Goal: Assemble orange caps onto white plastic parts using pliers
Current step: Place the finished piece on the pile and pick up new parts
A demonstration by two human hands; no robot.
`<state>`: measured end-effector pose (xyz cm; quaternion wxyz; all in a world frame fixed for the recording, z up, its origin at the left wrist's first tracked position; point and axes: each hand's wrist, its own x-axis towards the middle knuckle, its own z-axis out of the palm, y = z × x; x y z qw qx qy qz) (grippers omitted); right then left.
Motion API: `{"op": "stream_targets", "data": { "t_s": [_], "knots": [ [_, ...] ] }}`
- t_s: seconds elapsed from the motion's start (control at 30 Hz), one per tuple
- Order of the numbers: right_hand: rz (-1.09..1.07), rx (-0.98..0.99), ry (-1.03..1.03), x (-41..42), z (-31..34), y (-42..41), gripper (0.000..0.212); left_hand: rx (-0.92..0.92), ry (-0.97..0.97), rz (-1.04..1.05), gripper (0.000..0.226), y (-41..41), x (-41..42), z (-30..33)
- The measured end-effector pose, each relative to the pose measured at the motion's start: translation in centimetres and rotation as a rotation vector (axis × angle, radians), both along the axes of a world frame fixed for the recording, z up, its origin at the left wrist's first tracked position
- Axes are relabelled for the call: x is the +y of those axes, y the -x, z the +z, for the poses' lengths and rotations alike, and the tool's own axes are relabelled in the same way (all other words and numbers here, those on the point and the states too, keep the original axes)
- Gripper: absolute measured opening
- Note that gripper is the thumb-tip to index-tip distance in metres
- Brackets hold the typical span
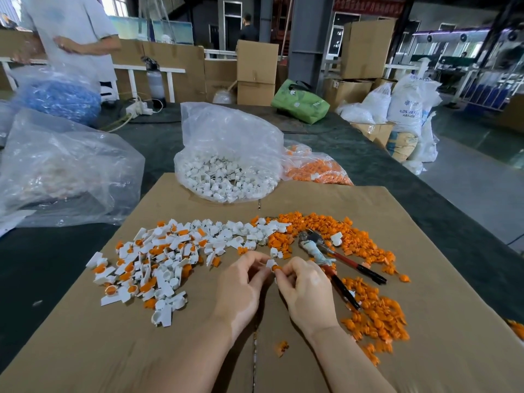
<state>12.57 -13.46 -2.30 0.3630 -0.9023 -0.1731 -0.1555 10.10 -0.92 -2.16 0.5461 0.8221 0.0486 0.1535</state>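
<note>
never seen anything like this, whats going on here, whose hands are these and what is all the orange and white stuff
No machine here: one picture, from a camera on a person's head, looking down at their own hands. The left hand pinches a white part; the right hand presses an orange cap onto it. Both work over a cardboard sheet. Loose white parts, some already capped, lie left; orange caps lie right. The pliers rest unused among the caps. Behind stand a bag of white parts and a bag of caps.
</note>
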Motion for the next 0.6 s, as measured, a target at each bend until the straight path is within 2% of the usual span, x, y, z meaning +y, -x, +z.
{"op": "stream_targets", "data": {
  "t_s": [0.2,0.4,0.5,0.6],
  "knots": [
    [0.014,0.004,0.009,0.01,-0.09,-0.01,0.022,-0.008,-0.046,-0.015,0.018,0.04,-0.24,0.02],
    [0.044,0.021,-0.099,-0.13,0.02,0.01,0.009,0.062,0.233,-0.004,0.021,-0.26,0.14,0.32],
    [0.051,-0.016,-0.128,-0.05,0.2,0.18,0.023,0.052,0.265,-0.016,0.028,-0.19,0.32,0.58],
    [0.072,-0.067,-0.083,0.01,0.46,0.24,0.032,0.071,0.272,-0.051,0.023,-0.03,0.39,0.91]
  ]
}}
